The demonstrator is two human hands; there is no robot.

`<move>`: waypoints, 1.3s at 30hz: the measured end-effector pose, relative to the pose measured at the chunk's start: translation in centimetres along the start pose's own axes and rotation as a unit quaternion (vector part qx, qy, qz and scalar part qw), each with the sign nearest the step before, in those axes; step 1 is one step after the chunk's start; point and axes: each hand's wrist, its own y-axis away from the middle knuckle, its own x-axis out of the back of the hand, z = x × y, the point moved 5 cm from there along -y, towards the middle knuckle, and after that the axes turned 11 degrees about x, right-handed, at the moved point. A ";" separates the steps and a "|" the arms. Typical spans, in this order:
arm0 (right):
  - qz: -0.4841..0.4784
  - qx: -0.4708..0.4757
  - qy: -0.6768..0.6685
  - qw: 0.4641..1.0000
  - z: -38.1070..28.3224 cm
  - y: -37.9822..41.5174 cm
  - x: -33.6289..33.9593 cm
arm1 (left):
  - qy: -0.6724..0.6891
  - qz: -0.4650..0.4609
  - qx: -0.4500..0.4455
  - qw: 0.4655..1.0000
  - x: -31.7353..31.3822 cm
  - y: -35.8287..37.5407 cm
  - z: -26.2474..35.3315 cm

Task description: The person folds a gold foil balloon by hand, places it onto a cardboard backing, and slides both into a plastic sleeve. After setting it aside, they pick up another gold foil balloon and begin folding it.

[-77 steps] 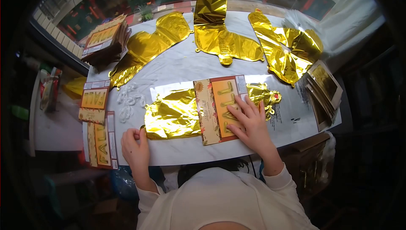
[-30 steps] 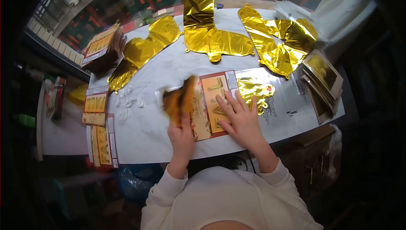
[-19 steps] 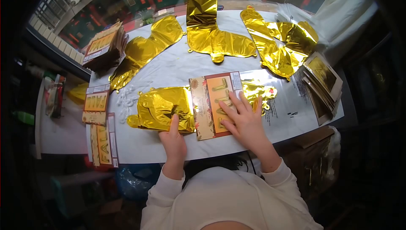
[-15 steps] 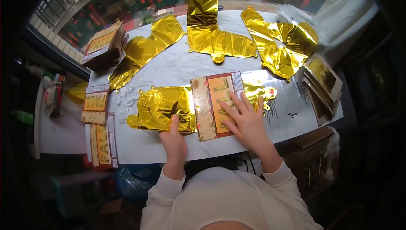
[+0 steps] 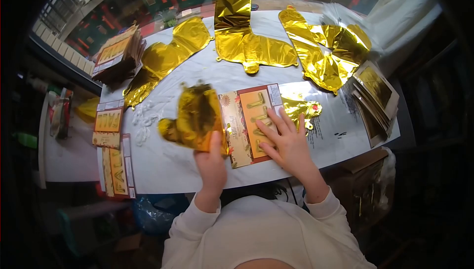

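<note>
My left hand (image 5: pixel 211 164) pinches the lower edge of a folded gold foil balloon (image 5: pixel 193 113), thumb on top. The balloon is tilted up and blurred by motion, its right edge against the left side of a printed "FALL" card (image 5: pixel 235 133). My right hand (image 5: pixel 291 148) lies on the card with fingers spread, pressing it to the table. From under the card's right side sticks out another piece of gold foil (image 5: pixel 296 108) with a red spot. It rests on a clear plastic sheet (image 5: pixel 335 123) with black print.
Three flat gold foil balloons lie along the back: left (image 5: pixel 163 59), middle (image 5: pixel 237 32) and right (image 5: pixel 340 54). A stack of "FALL" cards (image 5: pixel 116 54) stands back left, more cards (image 5: pixel 109 125) at the left edge. Packets (image 5: pixel 377 91) lean at the right.
My left hand has lifted the folded gold balloon off the table and swung it up and to the right, towards the card. My right hand has stayed on the card.
</note>
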 end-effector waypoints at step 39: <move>0.062 0.017 -0.034 0.997 0.4 0.5 -0.2 | -0.687 -0.156 -0.295 0.646 -4.5 -5.1 -0.1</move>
